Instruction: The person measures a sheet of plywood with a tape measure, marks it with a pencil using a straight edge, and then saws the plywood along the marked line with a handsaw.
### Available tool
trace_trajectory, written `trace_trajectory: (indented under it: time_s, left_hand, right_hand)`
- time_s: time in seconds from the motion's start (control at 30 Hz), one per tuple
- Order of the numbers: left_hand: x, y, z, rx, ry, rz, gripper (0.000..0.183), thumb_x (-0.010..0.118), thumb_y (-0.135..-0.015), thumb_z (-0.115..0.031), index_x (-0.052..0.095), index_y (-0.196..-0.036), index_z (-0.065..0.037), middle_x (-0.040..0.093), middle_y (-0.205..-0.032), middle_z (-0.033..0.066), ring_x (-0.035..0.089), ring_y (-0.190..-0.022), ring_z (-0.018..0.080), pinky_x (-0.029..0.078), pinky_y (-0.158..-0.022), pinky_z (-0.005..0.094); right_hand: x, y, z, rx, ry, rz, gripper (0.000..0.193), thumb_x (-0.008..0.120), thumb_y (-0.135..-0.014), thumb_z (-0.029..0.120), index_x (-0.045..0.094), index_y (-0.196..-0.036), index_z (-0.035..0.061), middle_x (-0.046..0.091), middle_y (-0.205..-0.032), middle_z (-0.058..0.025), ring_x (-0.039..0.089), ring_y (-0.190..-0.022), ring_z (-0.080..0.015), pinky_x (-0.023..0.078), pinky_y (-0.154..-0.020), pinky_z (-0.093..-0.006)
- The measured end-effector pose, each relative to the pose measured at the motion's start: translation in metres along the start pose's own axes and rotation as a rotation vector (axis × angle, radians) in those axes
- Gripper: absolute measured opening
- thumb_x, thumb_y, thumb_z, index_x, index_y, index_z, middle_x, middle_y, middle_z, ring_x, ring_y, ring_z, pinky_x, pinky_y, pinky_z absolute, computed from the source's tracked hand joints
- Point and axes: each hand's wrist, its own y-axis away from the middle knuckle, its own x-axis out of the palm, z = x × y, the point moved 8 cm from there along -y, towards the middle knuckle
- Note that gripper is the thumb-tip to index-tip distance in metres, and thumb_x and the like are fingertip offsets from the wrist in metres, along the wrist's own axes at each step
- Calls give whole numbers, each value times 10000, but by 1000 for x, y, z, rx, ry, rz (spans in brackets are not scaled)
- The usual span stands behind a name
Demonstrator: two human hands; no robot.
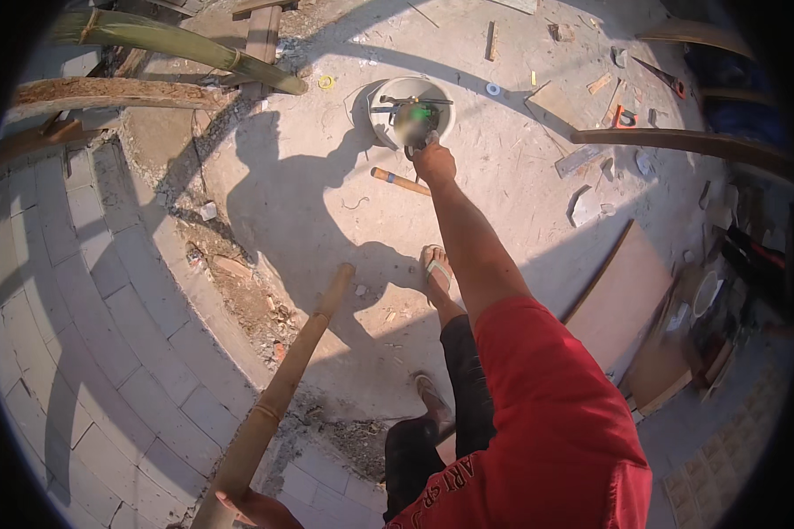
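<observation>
The right hand (434,161) reaches far forward to the near rim of a white bucket (381,106) on the concrete floor (309,212), fingers closed on what looks like a tool handle sticking out of it; the thing itself is blurred. The bucket lies straight ahead, well beyond the sandalled feet, holding dark tools and something green. The left hand (254,508) grips the low end of a bamboo pole (282,388), whose long axis slants up-right toward the bucket. A wooden-handled tool (400,182) lies just beside the right hand.

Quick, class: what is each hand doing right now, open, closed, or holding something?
Left hand: closed around a bamboo pole.
Right hand: reaching into the white bucket, gripping a tool; grip unclear.
</observation>
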Motion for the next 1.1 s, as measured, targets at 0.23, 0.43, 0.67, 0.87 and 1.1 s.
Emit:
trace_trajectory:
  time_s: [0.23,0.43,0.67,0.87,1.1]
  left_hand:
    - [-146,21,-13,442,-727,875,793,562,-1062,-449,166,-1634,-68,246,-1665,169,370,-1462,441,503,-1075,660]
    - [-83,113,7,-20,-719,1098,588,601,-1047,-402,392,-1455,-32,457,-1374,147,497,-1240,328,512,-973,516]
    - [-66,270,9,84,-811,1895,417,645,-1030,-348,656,-1245,9,704,-1033,122,646,-980,195,523,-853,347]
    - [-78,272,11,121,-720,1728,288,627,-1016,-323,682,-1091,-50,664,-899,28,612,-718,141,463,-582,265]
    - [-124,399,-2,464,-1026,1995,327,637,-1024,-340,673,-1176,-52,713,-1047,40,632,-778,135,518,-685,297]
  right_hand:
    - [2,165,-20,-266,99,494,474,616,-933,332,614,-1330,73,726,-1190,-198,675,-1159,-379,536,-992,-488]
    - [-83,417,-244,-147,402,847,359,601,-914,283,731,-1193,98,713,-1258,-184,694,-1163,-360,542,-986,-501]
    - [-304,704,-456,252,44,277,357,584,-942,287,722,-1188,67,735,-1183,-196,685,-1152,-381,542,-987,-497]
    - [-260,1018,-628,680,-466,-67,356,574,-950,299,721,-1186,76,715,-1232,-193,658,-1184,-382,521,-1009,-507]
    - [30,1403,-674,1023,-473,297,423,652,-938,392,753,-1128,28,719,-1213,-216,667,-1188,-391,535,-1013,-464]
